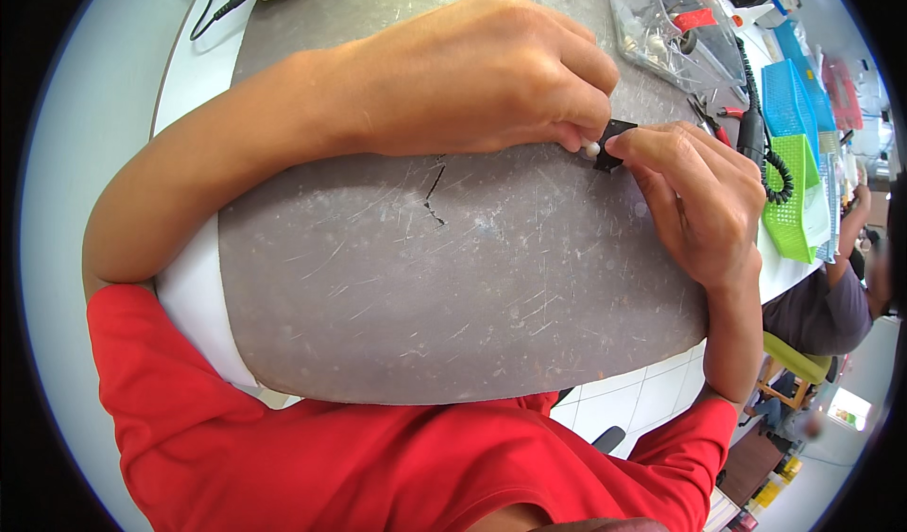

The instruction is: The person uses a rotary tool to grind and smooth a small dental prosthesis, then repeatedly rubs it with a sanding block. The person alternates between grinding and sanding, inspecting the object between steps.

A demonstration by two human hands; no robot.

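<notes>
Over the far right part of the scratched grey work mat [453,286], my two hands meet fingertip to fingertip. My right hand [699,187] pinches a small flat black piece [619,133] between thumb and finger. Against its left edge sits a small white bead-like object [592,149], right at the fingertips of my left hand [534,74]. That hand is closed, its fingers curled and their tips pressed together. Whether it grips the white object or only touches it is hidden by the fingers.
Past my hands stands a clear plastic box [675,36] with small parts and a red item. Red-handled pliers [713,121] and a black coiled cord [779,178] lie beside blue [789,97] and green [794,201] baskets. Another person [831,310] sits at the right.
</notes>
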